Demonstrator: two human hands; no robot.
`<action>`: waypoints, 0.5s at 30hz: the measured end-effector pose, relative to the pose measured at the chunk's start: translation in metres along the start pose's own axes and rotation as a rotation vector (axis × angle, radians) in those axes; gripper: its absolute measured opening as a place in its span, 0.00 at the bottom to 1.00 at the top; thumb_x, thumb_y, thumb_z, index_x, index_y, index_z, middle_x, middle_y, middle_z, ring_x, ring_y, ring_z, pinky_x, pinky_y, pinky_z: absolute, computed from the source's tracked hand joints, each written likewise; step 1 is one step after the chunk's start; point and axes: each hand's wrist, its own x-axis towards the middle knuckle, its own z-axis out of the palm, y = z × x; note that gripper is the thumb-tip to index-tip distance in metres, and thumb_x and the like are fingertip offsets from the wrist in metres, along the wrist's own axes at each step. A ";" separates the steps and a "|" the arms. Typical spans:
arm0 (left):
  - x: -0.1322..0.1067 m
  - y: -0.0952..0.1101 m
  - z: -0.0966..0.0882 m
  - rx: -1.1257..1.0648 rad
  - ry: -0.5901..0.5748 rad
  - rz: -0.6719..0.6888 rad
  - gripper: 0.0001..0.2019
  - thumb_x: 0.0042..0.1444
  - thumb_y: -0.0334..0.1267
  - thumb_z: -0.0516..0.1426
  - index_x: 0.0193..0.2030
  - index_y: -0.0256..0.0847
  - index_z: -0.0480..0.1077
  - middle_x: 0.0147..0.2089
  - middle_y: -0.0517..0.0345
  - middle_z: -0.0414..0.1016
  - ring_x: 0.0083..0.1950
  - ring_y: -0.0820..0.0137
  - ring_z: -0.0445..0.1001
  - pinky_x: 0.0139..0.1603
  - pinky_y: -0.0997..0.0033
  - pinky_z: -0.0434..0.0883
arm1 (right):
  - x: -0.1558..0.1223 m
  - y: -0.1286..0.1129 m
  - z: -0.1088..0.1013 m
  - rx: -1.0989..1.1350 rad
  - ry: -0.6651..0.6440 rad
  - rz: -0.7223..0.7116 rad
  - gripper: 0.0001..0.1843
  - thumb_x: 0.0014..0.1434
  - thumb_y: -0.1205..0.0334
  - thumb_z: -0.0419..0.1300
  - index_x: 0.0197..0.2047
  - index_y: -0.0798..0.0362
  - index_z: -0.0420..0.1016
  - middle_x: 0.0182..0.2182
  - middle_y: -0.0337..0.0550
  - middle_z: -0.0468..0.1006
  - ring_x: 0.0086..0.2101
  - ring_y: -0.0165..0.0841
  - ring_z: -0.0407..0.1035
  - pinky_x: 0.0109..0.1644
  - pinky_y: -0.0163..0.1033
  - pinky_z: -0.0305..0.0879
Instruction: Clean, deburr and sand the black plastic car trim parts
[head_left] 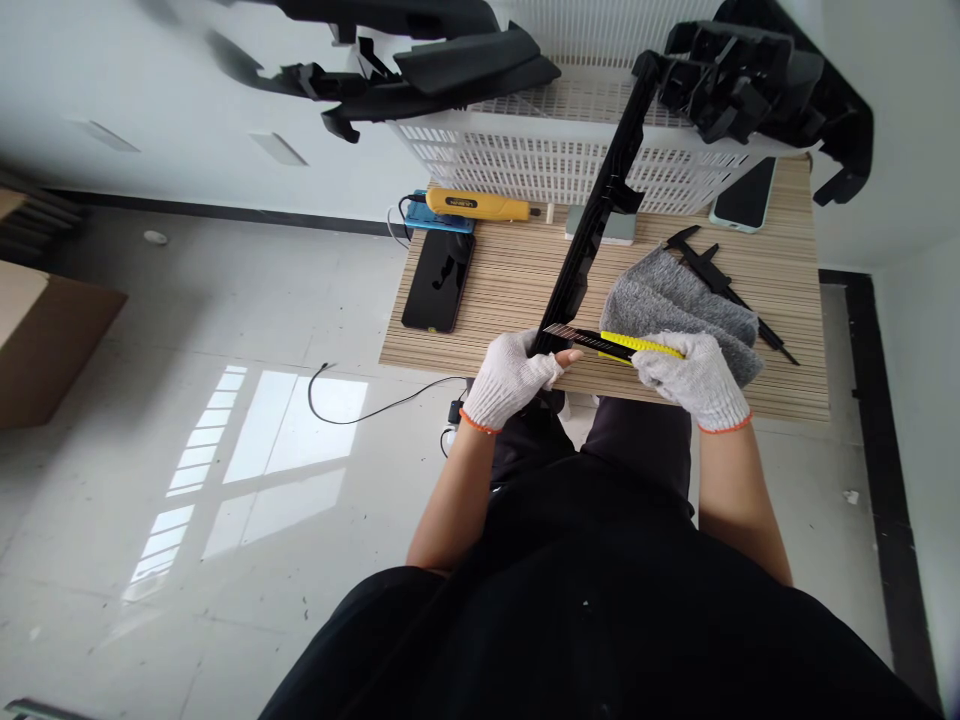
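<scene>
My left hand point(510, 378), in a white knit glove, is closed around the near end of a long black plastic trim strip point(600, 205) that slants up toward the white basket. My right hand point(694, 375), gloved the same way, grips a yellow utility knife point(637, 347). The knife's extended blade point(570, 334) points left and lies against the strip just above my left fingers. A grey cloth point(675, 300) lies under and behind my right hand.
A small wood-grain table point(510, 290) holds a black phone point(439, 282), a yellow tool point(476, 206), a black caliper point(724, 285), another phone point(746, 195) and a white perforated basket point(555, 150) with black plastic parts point(757, 80). A cardboard box point(45, 330) sits left, a cable point(360, 405) on the floor.
</scene>
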 end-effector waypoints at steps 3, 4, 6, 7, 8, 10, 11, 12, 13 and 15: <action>0.000 0.001 0.000 0.004 0.012 -0.013 0.18 0.57 0.55 0.65 0.31 0.40 0.75 0.22 0.61 0.73 0.27 0.69 0.70 0.34 0.68 0.67 | 0.000 0.000 0.001 0.035 0.006 0.011 0.16 0.50 0.49 0.73 0.27 0.52 0.78 0.18 0.38 0.72 0.19 0.27 0.63 0.19 0.32 0.55; 0.000 0.001 0.000 0.001 0.012 -0.017 0.18 0.57 0.55 0.65 0.31 0.40 0.75 0.22 0.61 0.73 0.27 0.69 0.71 0.34 0.68 0.67 | 0.000 0.000 0.001 0.038 0.008 0.012 0.15 0.50 0.49 0.73 0.27 0.52 0.78 0.18 0.38 0.72 0.19 0.27 0.64 0.19 0.32 0.56; -0.001 0.002 0.000 -0.008 0.008 -0.020 0.18 0.56 0.55 0.65 0.31 0.40 0.75 0.22 0.61 0.73 0.27 0.70 0.71 0.34 0.68 0.67 | 0.000 -0.001 0.001 0.018 0.010 0.011 0.15 0.50 0.50 0.73 0.28 0.52 0.79 0.19 0.38 0.73 0.19 0.28 0.64 0.19 0.33 0.56; -0.001 0.002 0.000 -0.012 0.004 -0.019 0.18 0.56 0.54 0.65 0.31 0.40 0.75 0.22 0.61 0.73 0.27 0.70 0.71 0.34 0.68 0.67 | 0.000 -0.002 0.001 0.001 0.013 0.012 0.15 0.50 0.49 0.73 0.28 0.52 0.79 0.19 0.38 0.73 0.19 0.27 0.64 0.19 0.33 0.56; -0.001 0.003 0.000 -0.013 0.000 -0.018 0.18 0.56 0.54 0.65 0.31 0.40 0.75 0.22 0.61 0.73 0.27 0.70 0.70 0.34 0.68 0.67 | 0.000 -0.002 0.001 -0.016 0.015 0.013 0.15 0.51 0.49 0.73 0.28 0.52 0.79 0.19 0.38 0.73 0.19 0.27 0.64 0.19 0.33 0.56; -0.001 0.003 -0.001 -0.009 -0.003 -0.015 0.18 0.57 0.54 0.65 0.31 0.40 0.75 0.22 0.61 0.72 0.27 0.70 0.70 0.33 0.68 0.66 | -0.001 -0.002 0.002 -0.040 0.021 0.005 0.15 0.52 0.49 0.72 0.28 0.52 0.80 0.19 0.38 0.73 0.19 0.27 0.63 0.19 0.33 0.55; -0.001 0.003 -0.001 -0.003 -0.001 -0.013 0.18 0.57 0.54 0.65 0.30 0.40 0.74 0.22 0.61 0.72 0.27 0.70 0.70 0.33 0.68 0.66 | -0.001 -0.002 0.002 -0.051 0.023 -0.009 0.15 0.52 0.49 0.72 0.29 0.52 0.80 0.19 0.38 0.73 0.19 0.27 0.63 0.19 0.33 0.56; -0.001 0.003 -0.001 0.006 0.001 -0.012 0.19 0.57 0.54 0.65 0.28 0.40 0.73 0.22 0.61 0.72 0.27 0.70 0.69 0.33 0.68 0.66 | -0.001 -0.002 0.002 -0.065 0.026 -0.030 0.15 0.52 0.49 0.72 0.29 0.52 0.80 0.19 0.38 0.73 0.19 0.27 0.63 0.19 0.33 0.57; -0.001 0.002 0.000 0.013 0.004 -0.010 0.19 0.57 0.55 0.65 0.27 0.40 0.72 0.22 0.61 0.72 0.27 0.70 0.69 0.33 0.68 0.66 | -0.001 -0.002 0.002 -0.080 0.027 -0.051 0.15 0.52 0.49 0.72 0.29 0.52 0.81 0.20 0.38 0.74 0.19 0.27 0.64 0.19 0.33 0.58; 0.000 0.002 0.000 0.016 0.003 -0.010 0.20 0.57 0.55 0.65 0.27 0.40 0.73 0.22 0.60 0.73 0.27 0.70 0.70 0.33 0.68 0.66 | -0.001 -0.001 0.002 -0.111 0.028 -0.081 0.15 0.53 0.48 0.71 0.30 0.51 0.81 0.20 0.39 0.74 0.20 0.28 0.64 0.20 0.34 0.59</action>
